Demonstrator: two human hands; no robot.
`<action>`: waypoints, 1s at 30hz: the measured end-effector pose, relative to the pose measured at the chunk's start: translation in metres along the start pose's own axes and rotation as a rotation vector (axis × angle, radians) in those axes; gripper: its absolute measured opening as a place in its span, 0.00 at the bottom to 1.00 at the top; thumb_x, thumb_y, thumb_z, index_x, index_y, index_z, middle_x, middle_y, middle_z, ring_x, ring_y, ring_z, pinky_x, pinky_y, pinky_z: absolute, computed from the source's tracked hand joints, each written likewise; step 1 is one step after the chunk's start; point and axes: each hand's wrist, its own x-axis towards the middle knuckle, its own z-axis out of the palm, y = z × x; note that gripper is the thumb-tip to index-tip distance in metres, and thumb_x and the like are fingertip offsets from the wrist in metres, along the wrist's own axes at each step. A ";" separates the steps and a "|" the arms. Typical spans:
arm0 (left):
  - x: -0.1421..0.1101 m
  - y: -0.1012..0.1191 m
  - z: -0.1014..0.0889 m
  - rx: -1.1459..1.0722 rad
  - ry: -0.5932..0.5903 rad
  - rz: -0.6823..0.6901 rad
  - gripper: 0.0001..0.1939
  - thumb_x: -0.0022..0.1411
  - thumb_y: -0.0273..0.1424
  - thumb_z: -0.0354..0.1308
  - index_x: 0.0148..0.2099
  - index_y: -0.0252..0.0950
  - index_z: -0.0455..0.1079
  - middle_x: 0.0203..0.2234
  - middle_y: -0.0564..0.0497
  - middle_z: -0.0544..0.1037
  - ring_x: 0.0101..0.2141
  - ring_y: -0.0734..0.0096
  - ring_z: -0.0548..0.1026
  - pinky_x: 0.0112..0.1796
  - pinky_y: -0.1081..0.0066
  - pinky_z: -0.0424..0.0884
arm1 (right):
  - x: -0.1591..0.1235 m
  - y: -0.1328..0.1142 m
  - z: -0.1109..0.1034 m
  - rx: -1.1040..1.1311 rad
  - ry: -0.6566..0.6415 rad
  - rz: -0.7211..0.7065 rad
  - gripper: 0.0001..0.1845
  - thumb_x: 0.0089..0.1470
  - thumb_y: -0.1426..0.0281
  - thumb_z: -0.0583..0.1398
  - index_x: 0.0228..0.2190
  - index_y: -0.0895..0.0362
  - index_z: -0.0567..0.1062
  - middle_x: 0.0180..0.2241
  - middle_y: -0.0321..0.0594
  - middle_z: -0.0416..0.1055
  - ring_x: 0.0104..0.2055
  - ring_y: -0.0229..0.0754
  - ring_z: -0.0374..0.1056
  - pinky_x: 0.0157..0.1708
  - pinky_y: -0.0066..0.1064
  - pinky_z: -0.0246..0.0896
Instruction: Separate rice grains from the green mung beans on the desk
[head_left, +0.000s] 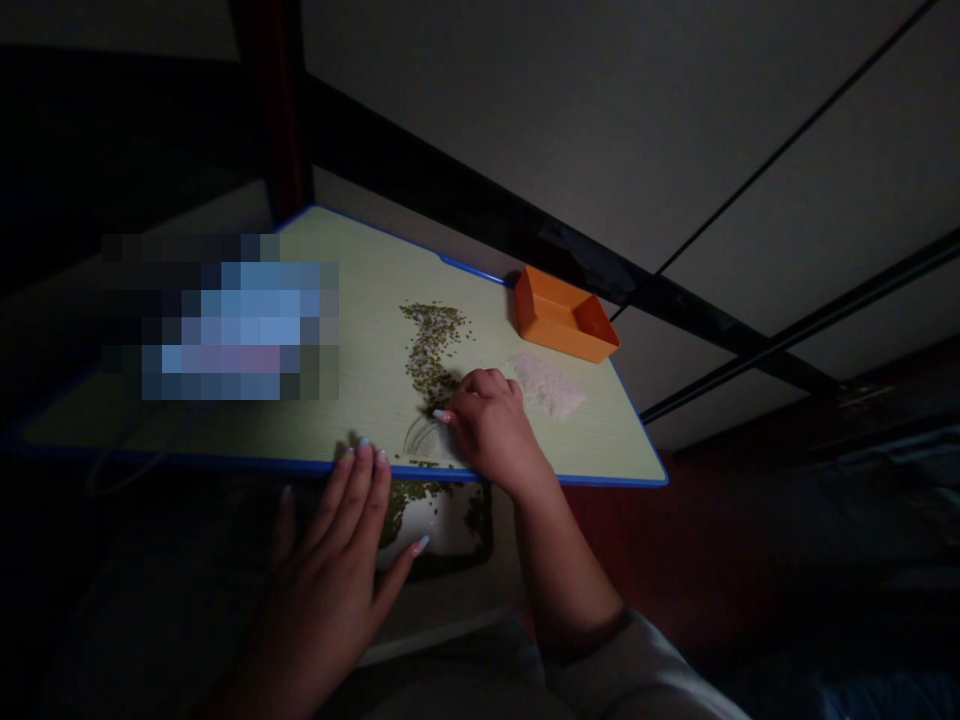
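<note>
A patch of small green beans mixed with white grains (435, 345) lies on the small pale-yellow table (352, 290). My right hand (487, 425) rests at the near end of this patch, fingers curled down to the tabletop; whatever is under its fingertips is hidden. Beside it, to the right, is a heap of white rice-like grains (551, 385). My left hand (341, 540) lies with fingers stretched out at the table's near edge, holding nothing. Below that edge, a white-bottomed container with a dark rim (435, 520) holds more green beans and is partly covered by the table.
An orange rectangular box (566, 315) stands at the table's back right corner. A blurred-out bright object (247, 320) sits on the left side, with a cable (131, 460) near it. Blue edging runs around the table, and pale panels (600, 130) rise behind.
</note>
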 end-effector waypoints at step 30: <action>0.000 -0.003 -0.006 -0.012 -0.042 -0.077 0.42 0.73 0.48 0.37 0.78 0.29 0.28 0.73 0.25 0.55 0.73 0.38 0.53 0.65 0.34 0.55 | -0.006 0.004 -0.012 0.081 -0.004 0.009 0.10 0.68 0.70 0.58 0.38 0.56 0.80 0.47 0.47 0.71 0.52 0.50 0.61 0.49 0.40 0.54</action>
